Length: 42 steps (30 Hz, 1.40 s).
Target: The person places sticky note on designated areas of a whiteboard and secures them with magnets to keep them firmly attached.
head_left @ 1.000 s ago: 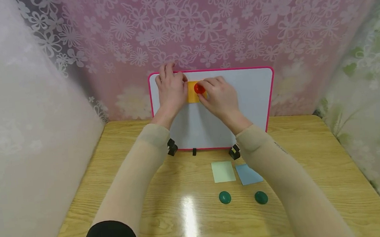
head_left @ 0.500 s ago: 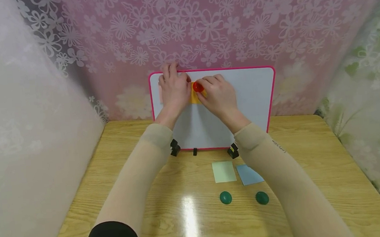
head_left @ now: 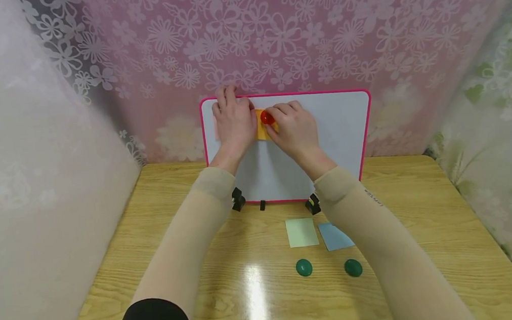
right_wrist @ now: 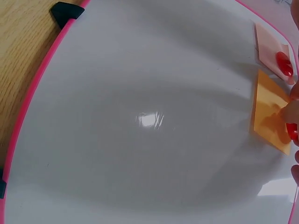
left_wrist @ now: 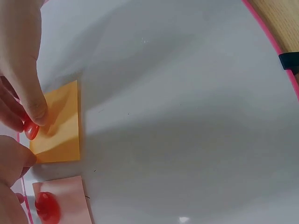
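My right hand (head_left: 296,128) pinches a round red magnet (head_left: 267,117) between thumb and fingers, at the upper part of an orange paper note (left_wrist: 60,126). The note lies against a pink-framed whiteboard (head_left: 341,137). At the note's upper left corner my left hand (head_left: 236,123) holds the paper between thumb and forefinger, its other fingers reaching over the board's top edge. Beside it a pink paper note (left_wrist: 70,200) sits on the board under a second red magnet (left_wrist: 48,207); in the head view the left hand covers most of that pair.
On the wooden table (head_left: 159,199) before the board lie a pale green note (head_left: 302,232) and a blue note (head_left: 336,236), the latter partly behind the right sleeve. Nearer stand two green magnets (head_left: 304,267). Black clips (head_left: 262,205) support the board's lower edge.
The left hand has shifted slightly right along the orange note, uncovering some of the pink note. My right hand keeps the red magnet at the orange note, moved only a touch up and left.
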Tool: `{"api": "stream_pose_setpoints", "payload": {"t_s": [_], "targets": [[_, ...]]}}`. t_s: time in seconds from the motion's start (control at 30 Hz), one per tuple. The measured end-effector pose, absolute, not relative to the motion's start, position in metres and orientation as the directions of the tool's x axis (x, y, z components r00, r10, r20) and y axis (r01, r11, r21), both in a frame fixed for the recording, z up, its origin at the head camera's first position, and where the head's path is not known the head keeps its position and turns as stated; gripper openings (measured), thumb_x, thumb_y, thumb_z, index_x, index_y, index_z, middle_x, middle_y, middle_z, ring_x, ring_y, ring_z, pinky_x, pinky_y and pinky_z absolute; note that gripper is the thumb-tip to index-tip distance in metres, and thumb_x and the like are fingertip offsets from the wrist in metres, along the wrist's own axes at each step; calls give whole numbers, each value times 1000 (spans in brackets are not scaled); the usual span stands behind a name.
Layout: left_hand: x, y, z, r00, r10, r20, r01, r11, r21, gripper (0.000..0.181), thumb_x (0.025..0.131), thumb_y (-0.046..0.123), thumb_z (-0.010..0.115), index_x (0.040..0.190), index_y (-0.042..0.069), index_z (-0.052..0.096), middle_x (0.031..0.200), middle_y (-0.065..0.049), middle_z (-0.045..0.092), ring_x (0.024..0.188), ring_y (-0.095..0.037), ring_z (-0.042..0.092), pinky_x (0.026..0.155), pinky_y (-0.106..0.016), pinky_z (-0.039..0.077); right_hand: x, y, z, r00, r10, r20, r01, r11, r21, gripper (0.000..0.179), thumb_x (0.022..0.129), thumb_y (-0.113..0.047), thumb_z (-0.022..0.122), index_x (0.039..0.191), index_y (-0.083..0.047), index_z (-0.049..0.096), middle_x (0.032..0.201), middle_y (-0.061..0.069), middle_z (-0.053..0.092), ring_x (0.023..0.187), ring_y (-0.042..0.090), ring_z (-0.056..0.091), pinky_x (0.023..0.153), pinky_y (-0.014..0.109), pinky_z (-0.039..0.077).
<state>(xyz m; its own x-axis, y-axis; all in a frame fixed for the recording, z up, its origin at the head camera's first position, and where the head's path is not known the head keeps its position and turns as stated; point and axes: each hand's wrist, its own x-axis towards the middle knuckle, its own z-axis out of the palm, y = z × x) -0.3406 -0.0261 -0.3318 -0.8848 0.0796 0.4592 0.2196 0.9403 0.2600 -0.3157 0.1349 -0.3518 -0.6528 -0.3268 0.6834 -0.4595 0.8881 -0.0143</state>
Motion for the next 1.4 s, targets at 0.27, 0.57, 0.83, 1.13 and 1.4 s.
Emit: {"api": "stream_pose_setpoints", "payload": {"t_s": [0.27, 0.57, 0.83, 1.13, 1.4], "targets": [[-339, -26, -332, -878, 70, 474, 215, 941, 261, 21, 106, 29, 63, 110, 13, 77, 161, -11, 38, 153, -32, 20, 116, -48, 30, -316, 136, -353, -647, -326, 690, -462, 887, -14, 32, 96, -25, 79, 120, -3, 79, 119, 13, 77, 109, 34, 66, 95, 44, 59], [-341, -27, -334, -882, 53, 469, 203, 940, 275, 19, 106, 28, 63, 109, 14, 76, 161, -10, 38, 153, -31, 20, 116, -48, 29, -318, 135, -354, -641, -317, 699, -462, 887, -21, 30, 97, -25, 79, 119, -4, 79, 119, 12, 77, 109, 35, 66, 94, 45, 59], [-341, -26, -334, -889, 61, 454, 200, 943, 265, 21, 107, 29, 62, 113, 15, 76, 162, -10, 37, 154, -31, 19, 118, -48, 29, -320, 133, -354, -625, -323, 710, -463, 886, -4, 29, 97, -24, 78, 119, -4, 79, 118, 12, 77, 108, 35, 66, 92, 46, 59], [-340, -27, -336, -882, 63, 468, 209, 941, 267, 19, 106, 29, 65, 112, 15, 75, 162, -10, 38, 153, -31, 20, 116, -47, 31, -319, 132, -354, -651, -321, 688, -441, 897, 2, 30, 98, -24, 78, 120, -5, 79, 120, 12, 77, 110, 34, 66, 92, 45, 60], [-339, -26, -337, -883, 64, 466, 210, 940, 269, 19, 107, 30, 64, 118, 16, 72, 164, -9, 36, 155, -30, 19, 120, -48, 29, -318, 132, -353, -665, -319, 675, -433, 902, -1, 31, 97, -24, 79, 121, -5, 79, 121, 13, 76, 112, 34, 65, 94, 45, 59]]}}
